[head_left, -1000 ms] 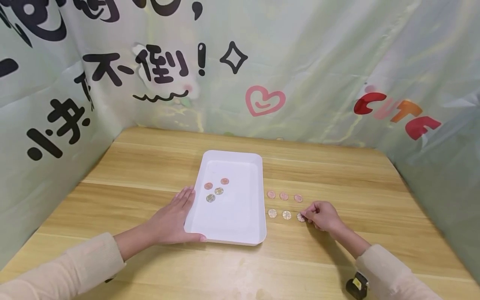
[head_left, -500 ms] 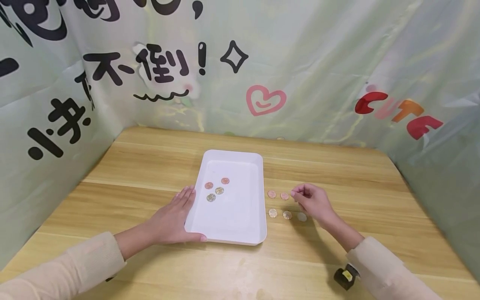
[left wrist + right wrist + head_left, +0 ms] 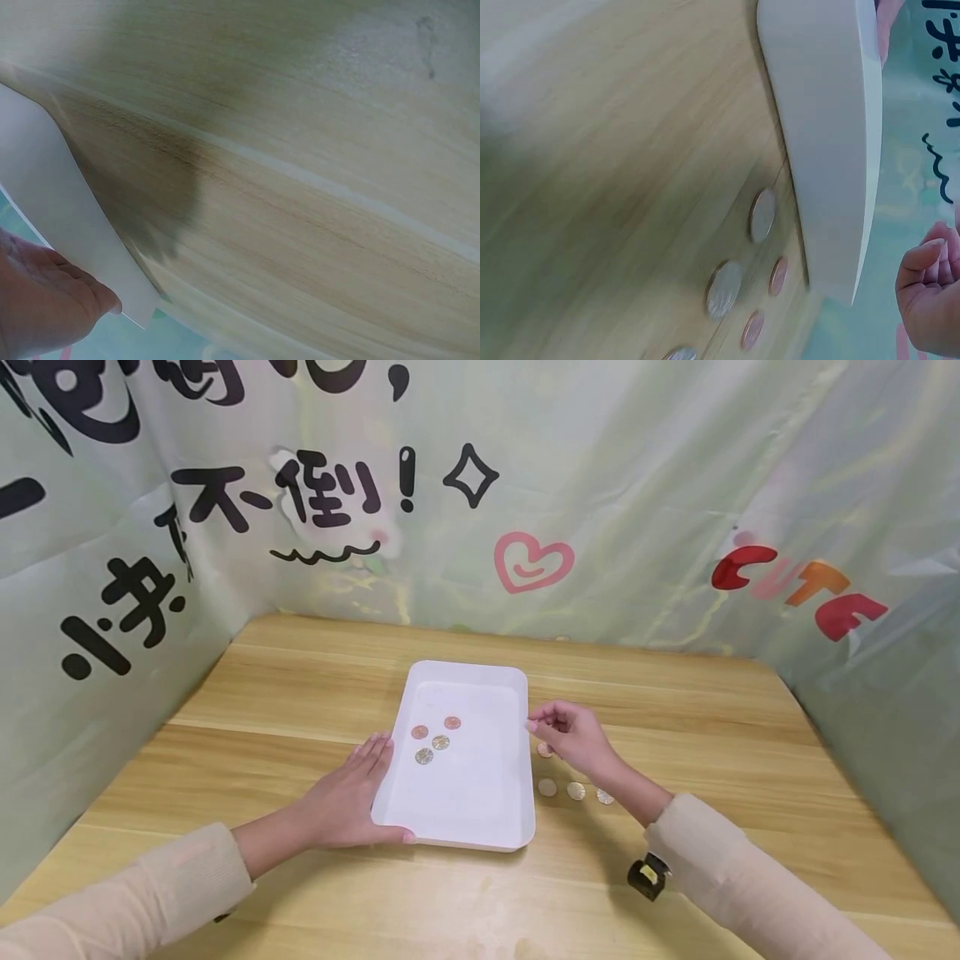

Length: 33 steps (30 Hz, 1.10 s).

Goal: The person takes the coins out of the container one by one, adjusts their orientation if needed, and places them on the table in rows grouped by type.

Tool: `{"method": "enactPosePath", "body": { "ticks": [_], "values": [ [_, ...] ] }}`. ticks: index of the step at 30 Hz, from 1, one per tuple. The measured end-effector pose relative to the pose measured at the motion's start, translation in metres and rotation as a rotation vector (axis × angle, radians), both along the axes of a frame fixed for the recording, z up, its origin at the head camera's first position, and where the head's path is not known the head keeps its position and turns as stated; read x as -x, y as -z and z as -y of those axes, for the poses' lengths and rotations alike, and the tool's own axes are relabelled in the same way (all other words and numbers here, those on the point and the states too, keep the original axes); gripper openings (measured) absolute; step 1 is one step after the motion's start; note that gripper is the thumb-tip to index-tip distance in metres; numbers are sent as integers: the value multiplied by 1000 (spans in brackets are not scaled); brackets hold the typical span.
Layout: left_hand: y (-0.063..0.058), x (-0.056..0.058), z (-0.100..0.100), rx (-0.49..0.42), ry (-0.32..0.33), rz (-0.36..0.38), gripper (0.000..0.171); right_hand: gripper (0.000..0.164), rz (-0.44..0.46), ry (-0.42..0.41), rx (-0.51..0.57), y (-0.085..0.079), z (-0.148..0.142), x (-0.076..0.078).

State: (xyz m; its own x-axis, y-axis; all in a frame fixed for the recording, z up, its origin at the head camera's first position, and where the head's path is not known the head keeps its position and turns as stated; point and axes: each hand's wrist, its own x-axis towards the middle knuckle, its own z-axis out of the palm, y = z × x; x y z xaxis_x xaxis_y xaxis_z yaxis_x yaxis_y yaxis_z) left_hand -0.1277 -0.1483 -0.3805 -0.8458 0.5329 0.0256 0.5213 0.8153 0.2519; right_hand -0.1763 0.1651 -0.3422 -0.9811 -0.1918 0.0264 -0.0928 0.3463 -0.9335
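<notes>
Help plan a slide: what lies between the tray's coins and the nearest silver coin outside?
In the head view: bare tray floor, the right wall and a little table.

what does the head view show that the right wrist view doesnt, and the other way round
Only the head view: four coins lying inside the white tray, plus both beige sleeves.

Only the right wrist view: a second reddish coin on the table, one the right hand hides in the head view.

Both: the tray, table and right hand, three silvery coins and the reddish coin nearest the tray.
</notes>
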Motion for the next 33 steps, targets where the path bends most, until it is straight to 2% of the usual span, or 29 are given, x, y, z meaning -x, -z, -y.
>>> {"method": "enactPosePath", "body": {
  "ticks": [3, 10, 20, 24, 33],
  "values": [
    [0, 0, 0, -2, -1, 1, 119, 18, 13, -15, 18, 1, 12, 6],
    [1, 0, 1, -7, 8, -12, 119, 16, -2, -24, -46, 13, 40, 20],
    [0, -1, 0, -8, 1, 1, 120, 15, 7, -94, -94, 33, 73, 36],
    [1, -1, 0, -11, 4, -11, 120, 14, 45, -97, -120, 41, 85, 41],
    [2, 0, 0, -7, 16, -26, 119, 14, 26, -143, -221, 55, 102, 46]
  ]
}}
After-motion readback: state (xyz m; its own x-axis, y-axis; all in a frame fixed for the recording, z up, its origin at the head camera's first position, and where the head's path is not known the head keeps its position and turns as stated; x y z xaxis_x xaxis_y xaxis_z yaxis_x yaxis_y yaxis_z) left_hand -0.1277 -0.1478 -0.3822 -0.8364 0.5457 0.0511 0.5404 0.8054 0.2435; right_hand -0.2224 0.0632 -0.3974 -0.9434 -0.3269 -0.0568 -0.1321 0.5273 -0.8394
